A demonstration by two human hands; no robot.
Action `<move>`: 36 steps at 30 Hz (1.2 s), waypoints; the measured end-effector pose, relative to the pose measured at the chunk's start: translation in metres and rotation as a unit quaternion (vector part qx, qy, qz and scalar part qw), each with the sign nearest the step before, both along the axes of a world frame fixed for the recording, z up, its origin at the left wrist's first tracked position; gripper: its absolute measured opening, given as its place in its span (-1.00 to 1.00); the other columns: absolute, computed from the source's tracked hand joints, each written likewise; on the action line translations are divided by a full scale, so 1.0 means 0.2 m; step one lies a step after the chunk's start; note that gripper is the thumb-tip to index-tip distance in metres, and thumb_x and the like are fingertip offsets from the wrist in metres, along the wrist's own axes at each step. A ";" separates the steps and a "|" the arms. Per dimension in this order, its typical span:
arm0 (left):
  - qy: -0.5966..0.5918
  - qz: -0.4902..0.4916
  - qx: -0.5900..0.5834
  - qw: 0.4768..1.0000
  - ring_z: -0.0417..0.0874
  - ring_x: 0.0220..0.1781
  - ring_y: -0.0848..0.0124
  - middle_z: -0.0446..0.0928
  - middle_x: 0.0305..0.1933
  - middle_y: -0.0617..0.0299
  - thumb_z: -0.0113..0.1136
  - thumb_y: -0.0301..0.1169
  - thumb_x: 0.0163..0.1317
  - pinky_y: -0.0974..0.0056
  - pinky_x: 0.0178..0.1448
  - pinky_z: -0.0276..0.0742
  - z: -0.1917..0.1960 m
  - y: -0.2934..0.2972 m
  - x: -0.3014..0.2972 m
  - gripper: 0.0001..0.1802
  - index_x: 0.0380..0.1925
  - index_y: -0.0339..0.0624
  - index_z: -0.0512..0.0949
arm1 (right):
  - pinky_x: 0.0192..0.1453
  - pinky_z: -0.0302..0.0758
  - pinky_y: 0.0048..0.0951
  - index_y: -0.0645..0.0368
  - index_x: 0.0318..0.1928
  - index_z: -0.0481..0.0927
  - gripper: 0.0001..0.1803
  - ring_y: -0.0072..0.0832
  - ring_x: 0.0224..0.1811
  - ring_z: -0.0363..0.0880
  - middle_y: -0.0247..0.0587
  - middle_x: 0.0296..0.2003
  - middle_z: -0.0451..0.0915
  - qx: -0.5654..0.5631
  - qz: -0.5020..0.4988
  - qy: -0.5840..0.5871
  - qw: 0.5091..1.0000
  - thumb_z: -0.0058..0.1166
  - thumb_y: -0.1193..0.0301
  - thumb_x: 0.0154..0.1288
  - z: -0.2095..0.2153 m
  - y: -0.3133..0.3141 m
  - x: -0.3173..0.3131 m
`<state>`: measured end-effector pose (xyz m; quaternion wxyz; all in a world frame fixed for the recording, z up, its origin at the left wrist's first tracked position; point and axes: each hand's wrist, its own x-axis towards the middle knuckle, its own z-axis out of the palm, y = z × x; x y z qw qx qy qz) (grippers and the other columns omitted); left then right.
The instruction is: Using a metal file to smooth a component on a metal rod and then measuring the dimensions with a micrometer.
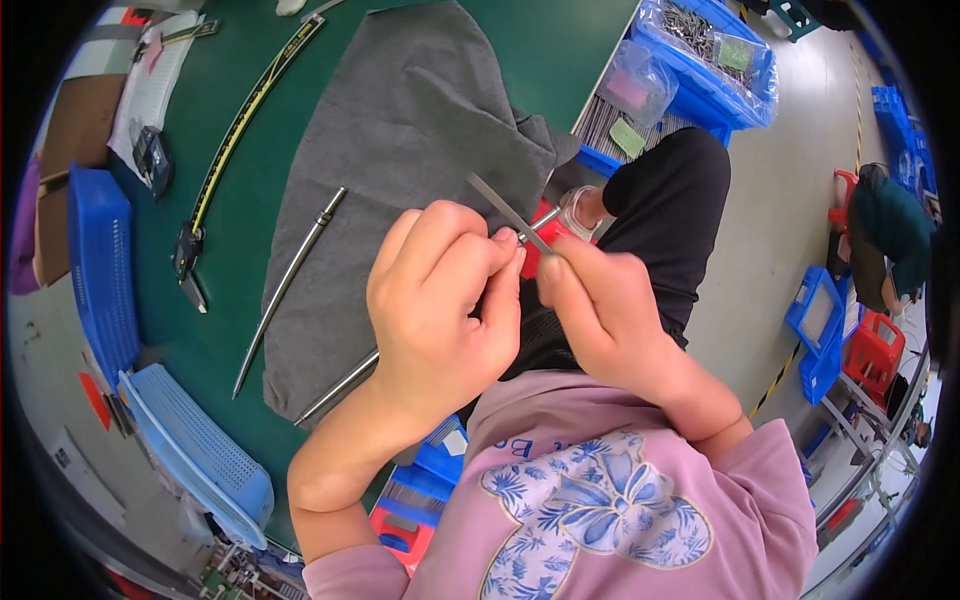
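My left hand (430, 300) is closed around a slim shiny metal rod (345, 388). One end of the rod shows below the wrist over the grey cloth, and the other end sticks out past the fingertips. Pinched in my right hand (605, 300) is a thin flat metal file (505, 210), which crosses the rod's protruding end close to my left thumb. Whether the two touch is hard to make out. A second metal rod (290, 290) with a grooved end lies on the grey cloth (400, 120), left of my hands.
A long caliper (235, 140) lies on the green tabletop (240, 240). Blue baskets (200, 440) line the table's left edge. Blue bins (720, 85) of metal parts stand at the upper right. Another person (885, 235) is far right, near a red stool (873, 350).
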<state>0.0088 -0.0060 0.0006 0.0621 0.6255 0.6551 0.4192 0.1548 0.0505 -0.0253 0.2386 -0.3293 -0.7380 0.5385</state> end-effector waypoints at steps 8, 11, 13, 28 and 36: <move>-0.011 0.004 -0.007 1.000 0.40 -0.51 0.25 0.40 -0.50 0.18 0.29 -0.69 -0.15 0.24 -0.48 0.29 0.00 0.00 0.00 -0.81 -0.58 -0.26 0.46 | -0.54 0.36 -0.14 0.24 -0.25 0.54 -0.84 -0.04 -0.60 0.50 -0.01 -0.68 0.46 -0.041 0.031 -0.035 0.998 -0.03 0.41 0.28 -0.02 -0.02 0.06; -0.025 0.018 -0.021 0.999 0.40 -0.51 0.25 0.40 -0.50 0.18 0.29 -0.69 -0.15 0.24 -0.48 0.29 0.00 -0.01 0.00 -0.81 -0.58 -0.26 0.46 | -0.52 0.37 -0.15 0.25 -0.31 0.51 -0.83 -0.05 -0.58 0.52 0.00 -0.66 0.47 -0.042 0.022 -0.013 0.999 -0.06 0.40 0.31 0.03 0.02 -0.01; -0.027 0.011 -0.016 0.999 0.40 -0.51 0.25 0.40 -0.50 0.18 0.29 -0.69 -0.15 0.24 -0.48 0.29 0.00 -0.01 0.00 -0.81 -0.58 -0.26 0.46 | -0.51 0.38 -0.16 0.26 -0.34 0.50 -0.82 -0.05 -0.58 0.52 0.00 -0.66 0.47 -0.056 0.018 -0.013 0.998 -0.06 0.39 0.31 0.03 -0.01 0.02; -0.013 0.008 -0.012 1.000 0.41 -0.51 0.24 0.40 -0.50 0.17 0.28 -0.70 -0.15 0.23 -0.48 0.30 0.01 -0.01 0.01 -0.81 -0.59 -0.25 0.47 | -0.47 0.41 -0.26 0.27 -0.40 0.47 -0.80 -0.08 -0.57 0.53 -0.04 -0.64 0.48 -0.115 0.030 0.030 0.992 -0.11 0.43 0.34 0.05 0.02 0.01; -0.011 0.005 -0.009 1.000 0.41 -0.51 0.24 0.41 -0.50 0.18 0.29 -0.69 -0.16 0.24 -0.48 0.31 0.01 0.00 0.01 -0.81 -0.59 -0.26 0.47 | -0.47 0.39 -0.32 0.27 -0.41 0.47 -0.79 -0.19 -0.60 0.52 -0.07 -0.65 0.46 -0.160 0.049 0.018 0.986 -0.15 0.46 0.35 0.06 0.02 0.05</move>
